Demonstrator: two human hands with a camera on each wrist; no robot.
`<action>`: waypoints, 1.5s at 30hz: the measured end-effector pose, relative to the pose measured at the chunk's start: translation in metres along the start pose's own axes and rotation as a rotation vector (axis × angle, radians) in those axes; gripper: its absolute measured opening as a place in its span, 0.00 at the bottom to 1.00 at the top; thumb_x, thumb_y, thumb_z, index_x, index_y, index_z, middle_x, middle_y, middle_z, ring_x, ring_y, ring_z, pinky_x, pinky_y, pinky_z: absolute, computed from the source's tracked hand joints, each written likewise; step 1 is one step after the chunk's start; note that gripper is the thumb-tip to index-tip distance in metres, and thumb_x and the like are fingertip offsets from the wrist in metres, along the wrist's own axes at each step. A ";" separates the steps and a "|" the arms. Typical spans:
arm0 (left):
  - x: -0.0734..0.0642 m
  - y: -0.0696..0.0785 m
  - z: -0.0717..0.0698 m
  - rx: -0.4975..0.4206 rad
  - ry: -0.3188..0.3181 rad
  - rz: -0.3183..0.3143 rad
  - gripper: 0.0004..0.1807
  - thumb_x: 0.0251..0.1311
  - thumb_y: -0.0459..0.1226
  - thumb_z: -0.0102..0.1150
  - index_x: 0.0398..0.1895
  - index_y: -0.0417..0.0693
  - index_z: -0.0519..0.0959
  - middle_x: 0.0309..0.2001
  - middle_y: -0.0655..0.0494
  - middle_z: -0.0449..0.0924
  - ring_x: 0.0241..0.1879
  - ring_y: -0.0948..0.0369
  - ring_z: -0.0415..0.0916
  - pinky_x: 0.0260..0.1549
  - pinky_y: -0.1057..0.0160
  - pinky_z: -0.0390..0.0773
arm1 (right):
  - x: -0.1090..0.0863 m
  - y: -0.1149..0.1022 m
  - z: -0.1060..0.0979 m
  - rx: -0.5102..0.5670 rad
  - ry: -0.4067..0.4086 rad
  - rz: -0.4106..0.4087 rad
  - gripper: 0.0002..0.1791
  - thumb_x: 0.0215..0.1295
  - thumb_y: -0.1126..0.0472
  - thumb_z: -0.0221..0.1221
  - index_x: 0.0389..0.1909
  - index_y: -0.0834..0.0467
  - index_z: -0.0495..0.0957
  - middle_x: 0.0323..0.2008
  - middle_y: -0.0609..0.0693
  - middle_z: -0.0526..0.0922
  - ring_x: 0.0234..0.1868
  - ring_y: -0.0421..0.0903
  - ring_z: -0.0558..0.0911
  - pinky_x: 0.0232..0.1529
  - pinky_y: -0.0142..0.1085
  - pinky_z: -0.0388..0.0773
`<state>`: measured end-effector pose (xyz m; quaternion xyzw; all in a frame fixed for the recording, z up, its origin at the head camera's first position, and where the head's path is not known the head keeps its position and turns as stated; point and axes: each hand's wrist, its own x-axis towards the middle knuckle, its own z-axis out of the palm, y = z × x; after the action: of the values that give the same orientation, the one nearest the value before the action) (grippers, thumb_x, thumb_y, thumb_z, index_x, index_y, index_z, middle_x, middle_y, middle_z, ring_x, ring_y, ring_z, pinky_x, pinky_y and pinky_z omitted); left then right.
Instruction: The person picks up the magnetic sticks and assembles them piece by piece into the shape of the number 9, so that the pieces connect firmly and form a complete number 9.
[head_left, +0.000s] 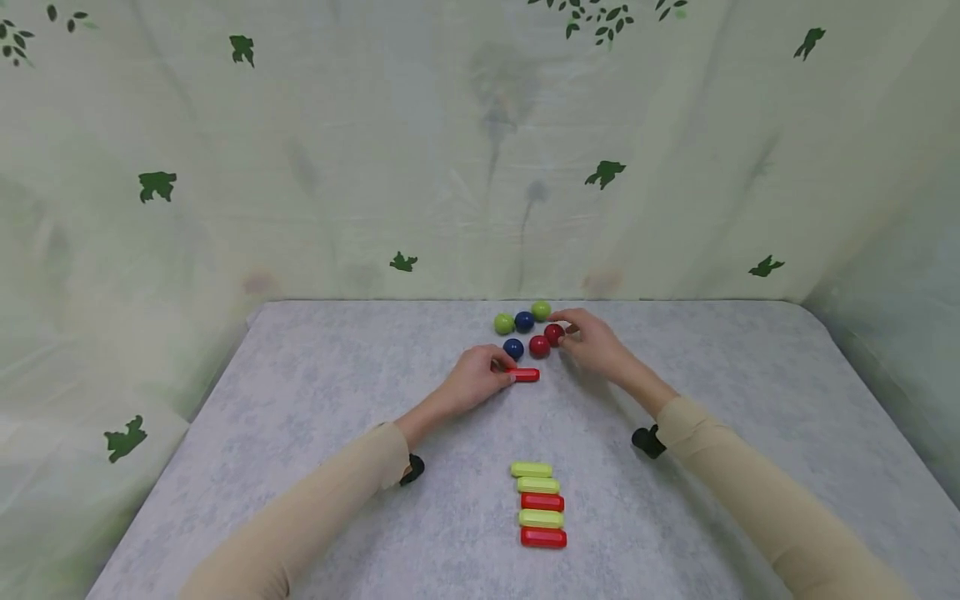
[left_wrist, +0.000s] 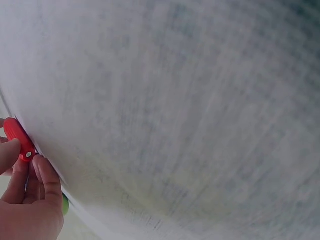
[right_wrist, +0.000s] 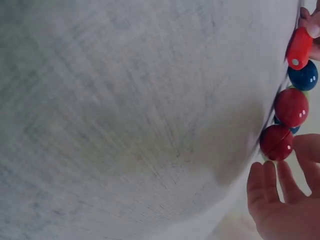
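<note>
My left hand (head_left: 477, 375) pinches a red oblong block (head_left: 528, 375) between thumb and fingers, low over the table. A pale round spot shows on the end of this block (left_wrist: 20, 140) in the left wrist view. My right hand (head_left: 596, 343) is at the right side of a red ball (head_left: 554, 335), its fingers spread and fingertips right at the ball. Another red ball (head_left: 539, 347) sits beside that one. A dark blue ball (head_left: 513, 348) lies just beyond the left fingers. Behind are a second blue ball (head_left: 524, 321) and two green balls (head_left: 504, 323).
Nearer the front of the grey table (head_left: 360, 350), yellow-green blocks (head_left: 535, 485) and red blocks (head_left: 543, 537) lie in a column, long sides facing. A pale curtain (head_left: 337, 167) with green leaf shapes hangs behind the table's far edge.
</note>
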<state>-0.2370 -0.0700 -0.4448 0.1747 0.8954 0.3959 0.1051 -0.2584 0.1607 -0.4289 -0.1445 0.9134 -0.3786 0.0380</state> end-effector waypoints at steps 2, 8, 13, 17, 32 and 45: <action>0.000 -0.001 0.001 -0.005 0.005 0.007 0.07 0.60 0.32 0.65 0.41 0.42 0.84 0.39 0.54 0.81 0.36 0.59 0.75 0.37 0.62 0.75 | 0.003 0.004 0.002 -0.007 -0.027 -0.032 0.25 0.66 0.73 0.54 0.64 0.61 0.72 0.64 0.60 0.70 0.61 0.59 0.72 0.59 0.53 0.70; 0.000 -0.003 0.005 -0.027 0.010 0.015 0.07 0.60 0.31 0.65 0.42 0.43 0.84 0.37 0.55 0.80 0.34 0.59 0.74 0.34 0.64 0.75 | 0.008 0.013 0.006 -0.032 -0.042 -0.065 0.25 0.65 0.74 0.55 0.64 0.62 0.73 0.63 0.61 0.72 0.63 0.58 0.71 0.60 0.52 0.68; 0.001 -0.002 0.006 -0.011 0.020 0.016 0.07 0.60 0.31 0.65 0.42 0.43 0.85 0.38 0.55 0.80 0.35 0.59 0.73 0.35 0.63 0.74 | 0.009 0.014 0.006 -0.061 -0.024 -0.010 0.23 0.67 0.71 0.56 0.63 0.61 0.72 0.59 0.61 0.75 0.57 0.57 0.75 0.59 0.51 0.70; 0.002 -0.001 0.006 -0.012 0.025 0.012 0.08 0.60 0.32 0.65 0.42 0.43 0.85 0.37 0.55 0.80 0.35 0.59 0.73 0.35 0.63 0.74 | 0.006 0.015 0.004 -0.068 -0.008 0.031 0.20 0.67 0.68 0.58 0.60 0.63 0.73 0.54 0.60 0.77 0.52 0.57 0.77 0.56 0.50 0.72; -0.002 -0.001 0.003 -0.080 0.028 -0.046 0.08 0.61 0.31 0.65 0.43 0.42 0.84 0.37 0.54 0.80 0.33 0.58 0.72 0.33 0.64 0.73 | -0.026 0.011 0.000 0.020 -0.053 0.134 0.19 0.64 0.63 0.64 0.55 0.61 0.75 0.46 0.55 0.80 0.47 0.52 0.77 0.48 0.44 0.76; 0.002 -0.006 0.005 -0.169 0.046 -0.124 0.08 0.61 0.33 0.65 0.43 0.44 0.85 0.34 0.53 0.78 0.29 0.60 0.70 0.28 0.66 0.70 | -0.037 -0.004 0.016 0.081 -0.088 0.096 0.19 0.63 0.60 0.66 0.53 0.58 0.76 0.43 0.51 0.80 0.44 0.48 0.77 0.46 0.42 0.76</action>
<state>-0.2385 -0.0701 -0.4528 0.1005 0.8700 0.4667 0.1231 -0.2189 0.1579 -0.4385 -0.1154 0.9007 -0.4063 0.1021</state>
